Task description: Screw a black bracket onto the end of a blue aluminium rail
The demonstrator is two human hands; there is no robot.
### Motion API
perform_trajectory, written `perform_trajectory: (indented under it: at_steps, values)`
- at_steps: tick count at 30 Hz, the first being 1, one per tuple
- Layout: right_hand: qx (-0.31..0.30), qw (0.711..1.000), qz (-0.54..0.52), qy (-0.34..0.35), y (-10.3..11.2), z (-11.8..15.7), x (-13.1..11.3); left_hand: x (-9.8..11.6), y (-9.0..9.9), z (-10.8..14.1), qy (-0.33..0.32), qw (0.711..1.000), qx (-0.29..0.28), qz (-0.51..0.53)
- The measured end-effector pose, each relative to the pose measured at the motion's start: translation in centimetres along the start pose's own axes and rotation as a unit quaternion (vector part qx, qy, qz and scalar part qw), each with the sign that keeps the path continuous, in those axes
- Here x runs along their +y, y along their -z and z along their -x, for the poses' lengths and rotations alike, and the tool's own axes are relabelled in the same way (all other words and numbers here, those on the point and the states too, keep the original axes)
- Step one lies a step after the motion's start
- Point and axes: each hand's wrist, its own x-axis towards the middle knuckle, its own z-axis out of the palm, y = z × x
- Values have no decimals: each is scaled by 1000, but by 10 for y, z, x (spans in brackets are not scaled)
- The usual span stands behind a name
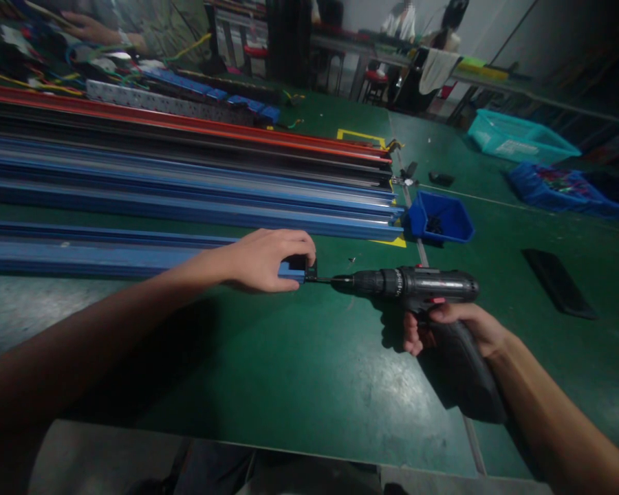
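Observation:
My left hand grips the right end of a long blue metal profile lying on the green table. A small black end piece sits at that end, partly behind my fingers. My right hand is wrapped round the handle of a black cordless drill lying on its side. The drill's thin bit points left and reaches the black end piece near my left thumb. Whether a screw is under its tip is too small to tell. A tiny dark screw-like piece lies just above the bit.
Behind lie several blue profiles, black ones and a red one. A blue bin with small dark parts stands beyond the drill. A flat black piece, blue trays and a teal basket are right. A co-worker's hand is at upper left near wires.

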Motion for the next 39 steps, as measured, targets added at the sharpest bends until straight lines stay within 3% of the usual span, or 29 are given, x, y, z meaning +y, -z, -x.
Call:
perform_trajectory:
  at_steps: [27, 39]
  values:
    - [24, 997, 50, 45, 7, 1, 5, 2, 0, -5, 25, 1000, -3, 10]
    - [11, 999, 37, 34, 8, 1, 5, 2, 0, -4, 28, 1000, 0, 13]
